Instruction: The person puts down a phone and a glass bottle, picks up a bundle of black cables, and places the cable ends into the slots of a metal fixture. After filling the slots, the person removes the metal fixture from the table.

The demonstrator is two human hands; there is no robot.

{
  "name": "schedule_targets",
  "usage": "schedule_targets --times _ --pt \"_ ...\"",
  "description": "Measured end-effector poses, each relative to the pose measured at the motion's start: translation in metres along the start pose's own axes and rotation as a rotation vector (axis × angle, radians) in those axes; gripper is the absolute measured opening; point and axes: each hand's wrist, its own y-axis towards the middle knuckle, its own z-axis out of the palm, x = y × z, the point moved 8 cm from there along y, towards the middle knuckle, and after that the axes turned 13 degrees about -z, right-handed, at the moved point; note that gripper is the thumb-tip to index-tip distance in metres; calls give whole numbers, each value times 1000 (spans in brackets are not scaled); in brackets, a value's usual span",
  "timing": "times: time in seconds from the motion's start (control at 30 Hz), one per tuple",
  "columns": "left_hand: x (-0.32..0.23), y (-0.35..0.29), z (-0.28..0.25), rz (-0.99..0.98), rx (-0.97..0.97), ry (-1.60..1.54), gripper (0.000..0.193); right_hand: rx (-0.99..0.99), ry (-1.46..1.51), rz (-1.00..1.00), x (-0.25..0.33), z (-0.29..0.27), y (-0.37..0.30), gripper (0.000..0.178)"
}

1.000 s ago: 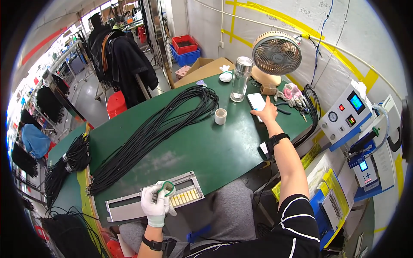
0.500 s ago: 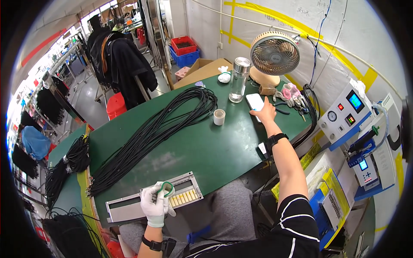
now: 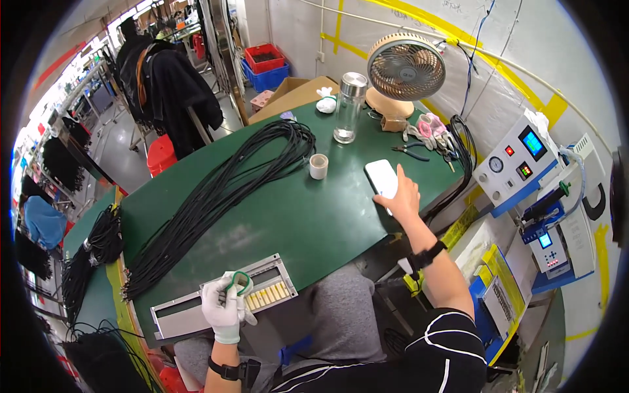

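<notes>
My left hand (image 3: 221, 309), in a white glove, is closed on a green-edged ring like a small tape roll (image 3: 250, 282). It is above a grey metal frame tray (image 3: 180, 322) at the table's near edge, beside a row of pale yellow strips (image 3: 267, 296). My bare right hand (image 3: 404, 196) grips a white smartphone (image 3: 381, 177) from its right side, thumb at the lower edge and fingers along the other. The phone lies on or just over the green table; I cannot tell which.
Long black cables (image 3: 223, 190) cover the left of the green table (image 3: 288, 223). A white tape roll (image 3: 318, 167), a glass bottle (image 3: 348, 108), a fan (image 3: 406, 69) and pliers (image 3: 411, 153) stand or lie beyond. A control box (image 3: 521, 164) is on the right.
My right hand has drawn the phone nearer to me, away from the pliers. The whole view has shifted slightly. My left hand keeps its hold on the green-edged ring.
</notes>
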Motion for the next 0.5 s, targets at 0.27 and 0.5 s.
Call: schedule_targets --times 0.27,0.5 --pt "11 3 1 1 30 15 18 -337 571 279 -80 -25 -119 42" --pt "13 2 3 52 24 49 18 101 1480 568 -66 29 -136 27"
